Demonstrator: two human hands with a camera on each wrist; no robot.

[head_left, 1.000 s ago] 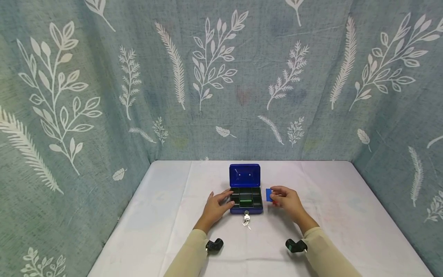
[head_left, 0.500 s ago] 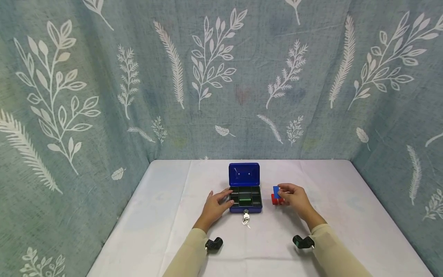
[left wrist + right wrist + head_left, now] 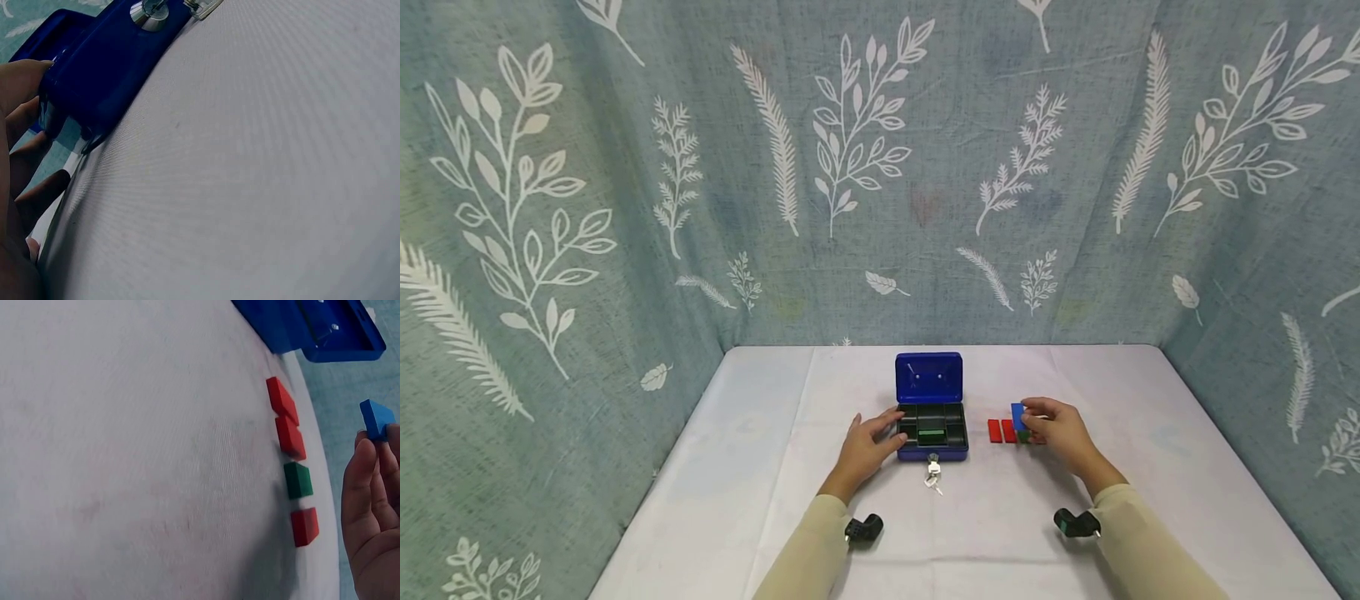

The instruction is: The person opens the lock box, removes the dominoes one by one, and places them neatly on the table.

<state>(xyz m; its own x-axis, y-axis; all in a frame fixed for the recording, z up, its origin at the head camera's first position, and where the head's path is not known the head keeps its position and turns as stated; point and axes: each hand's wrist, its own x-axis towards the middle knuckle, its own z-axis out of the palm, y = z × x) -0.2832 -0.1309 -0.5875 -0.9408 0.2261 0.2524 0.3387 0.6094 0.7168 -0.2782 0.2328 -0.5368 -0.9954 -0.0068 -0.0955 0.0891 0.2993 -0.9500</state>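
Observation:
My right hand (image 3: pixel 1063 433) pinches a small flat blue block (image 3: pixel 1018 415) between thumb and fingertips, upright and raised over a row of blocks. The right wrist view shows that row below: two red blocks (image 3: pixel 290 438), a green block (image 3: pixel 298 480) and another red block (image 3: pixel 305 527). A dark blue cash box (image 3: pixel 932 455) stands with its lid (image 3: pixel 929 377) up, left of the row. My left hand (image 3: pixel 865 454) rests spread against the box's left side, thumb and fingertips touching its rim. In the black compartment tray (image 3: pixel 932 417), a green piece (image 3: pixel 932 435) lies in the middle.
Keys (image 3: pixel 933 479) hang from the lock at the front of the box. A white cloth covers the table (image 3: pixel 760 467). Behind and at both sides hangs a leaf-patterned curtain (image 3: pixel 880 217). A black camera mount sits at each wrist.
My right hand has moved rightwards, away from the box, with the blue block in its fingers. More of the block row now shows. My left hand stays at the box.

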